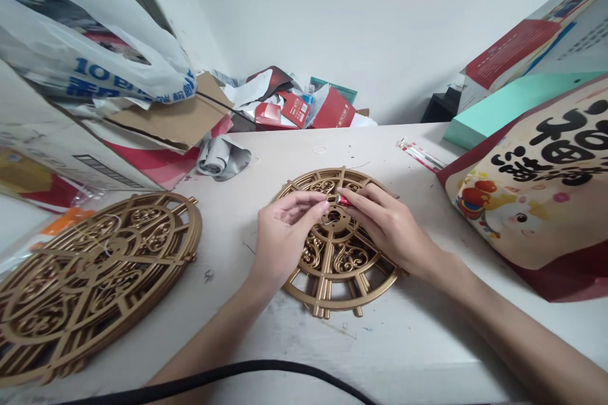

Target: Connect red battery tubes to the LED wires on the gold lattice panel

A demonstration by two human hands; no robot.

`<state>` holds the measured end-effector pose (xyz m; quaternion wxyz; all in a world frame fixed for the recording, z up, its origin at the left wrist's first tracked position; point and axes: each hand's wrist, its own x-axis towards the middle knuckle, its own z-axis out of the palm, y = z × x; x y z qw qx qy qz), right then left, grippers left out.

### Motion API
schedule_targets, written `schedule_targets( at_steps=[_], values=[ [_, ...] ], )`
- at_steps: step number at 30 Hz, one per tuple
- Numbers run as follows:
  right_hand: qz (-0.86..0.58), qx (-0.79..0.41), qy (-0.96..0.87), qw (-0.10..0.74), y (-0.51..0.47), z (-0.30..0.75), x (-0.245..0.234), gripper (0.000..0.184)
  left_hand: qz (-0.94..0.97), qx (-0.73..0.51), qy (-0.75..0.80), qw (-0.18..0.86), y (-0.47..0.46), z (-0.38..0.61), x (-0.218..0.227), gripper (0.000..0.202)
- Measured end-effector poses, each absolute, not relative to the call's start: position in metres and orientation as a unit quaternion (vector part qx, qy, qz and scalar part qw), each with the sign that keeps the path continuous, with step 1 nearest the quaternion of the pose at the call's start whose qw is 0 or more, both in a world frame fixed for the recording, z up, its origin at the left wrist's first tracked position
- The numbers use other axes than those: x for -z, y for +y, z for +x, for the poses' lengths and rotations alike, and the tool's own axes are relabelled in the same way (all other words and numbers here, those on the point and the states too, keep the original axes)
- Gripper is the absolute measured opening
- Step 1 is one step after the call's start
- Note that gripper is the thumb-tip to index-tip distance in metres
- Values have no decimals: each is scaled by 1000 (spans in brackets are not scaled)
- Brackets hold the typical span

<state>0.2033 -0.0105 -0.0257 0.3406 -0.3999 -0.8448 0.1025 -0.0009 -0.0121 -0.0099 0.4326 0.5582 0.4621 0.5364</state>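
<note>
My right hand (387,221) is closed around a small shiny red piece (342,200) with a silvery end; its exact kind is partly hidden by my fingers. Close to it, my left hand (285,224) has thumb and forefinger pressed together, and whatever may be between them is too small to tell. Both hands are over the centre of a gold openwork wheel-shaped disc (327,288) with scroll patterns and spokes, which lies flat on the white table (228,234). Other discs seem to be layered under it.
A stack of similar gold discs (183,247) lies at the left. Behind it are a cardboard box (90,133) and a white plastic bag (156,73). A printed gift bag (536,202) stands at the right. A black cable (256,366) crosses the front. Rolled grey material (216,158) lies farther back.
</note>
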Motion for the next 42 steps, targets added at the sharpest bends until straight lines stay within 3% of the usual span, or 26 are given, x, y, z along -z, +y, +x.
schedule_targets(
  at_steps=[11, 19, 37, 42],
  values=[
    [-376, -132, -837, 375, -11, 197, 28, 42, 612, -533, 451, 372, -18, 4, 12, 9],
    [-358, -111, -829, 415, -10, 196, 34, 41, 610, -536, 437, 387, -16, 3, 15, 9],
    [-340, -119, -856, 371, -11, 201, 23, 40, 578, -559, 443, 396, -17, 5, 16, 9],
    [-350, -100, -861, 354, -2, 219, -3, 34, 640, -537, 450, 315, -23, 5, 17, 9]
  ],
)
